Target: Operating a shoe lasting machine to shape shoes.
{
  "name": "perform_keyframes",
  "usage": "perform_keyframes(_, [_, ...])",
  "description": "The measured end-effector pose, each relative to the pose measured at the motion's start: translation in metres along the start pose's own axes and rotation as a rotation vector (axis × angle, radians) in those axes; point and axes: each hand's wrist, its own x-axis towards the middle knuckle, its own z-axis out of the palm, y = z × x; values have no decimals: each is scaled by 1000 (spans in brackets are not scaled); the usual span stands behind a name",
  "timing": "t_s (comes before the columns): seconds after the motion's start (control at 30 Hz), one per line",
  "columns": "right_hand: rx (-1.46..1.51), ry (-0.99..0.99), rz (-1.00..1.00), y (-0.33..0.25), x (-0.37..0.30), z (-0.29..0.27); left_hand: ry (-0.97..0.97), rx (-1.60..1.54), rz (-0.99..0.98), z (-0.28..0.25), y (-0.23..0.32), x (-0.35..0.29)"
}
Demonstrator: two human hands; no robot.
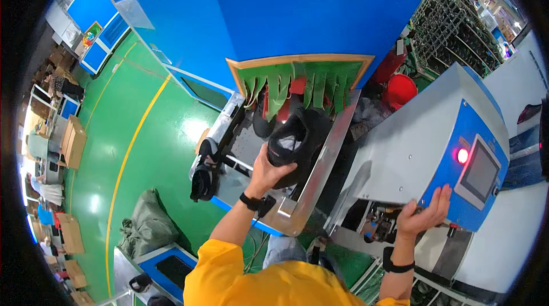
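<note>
Overhead, left hand (269, 171) fingers clamped on black shoe (297, 140); right hand (424, 213) fingers spread.

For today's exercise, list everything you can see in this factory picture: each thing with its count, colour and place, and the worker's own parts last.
black shoe: one, black, held over the conveyor tray
strip curtain: one, green, at the blue machine's opening
blue machine: one, blue, top centre
control box: one, grey and blue, right, with a lit red lamp and a screen
sack: one, grey-green, on the green floor
cardboard boxes: several, brown, far left
left hand: grips the black shoe
right hand: rests on the control box's lower edge
</note>
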Motion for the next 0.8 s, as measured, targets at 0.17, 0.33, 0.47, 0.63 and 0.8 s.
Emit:
perform_keyframes(0.17, [29,-90,85,-4,3,-15,42,196,-56,-2,18,-79])
perform_keyframes(0.33, [92,-103,84,-13,6,-16,140,591,-231,-10,-114,-141])
perform_keyframes(0.47, [32,-180,85,-3,-2,-15,47,604,-181,-41,-140,-127])
perform_keyframes(0.63, [-60,16,-41,13,-10,4,-34,378,-347,-66,-133,21])
perform_keyframes(0.8, [-126,30,-56,9,-20,15,-3,353,24,-46,-206,187])
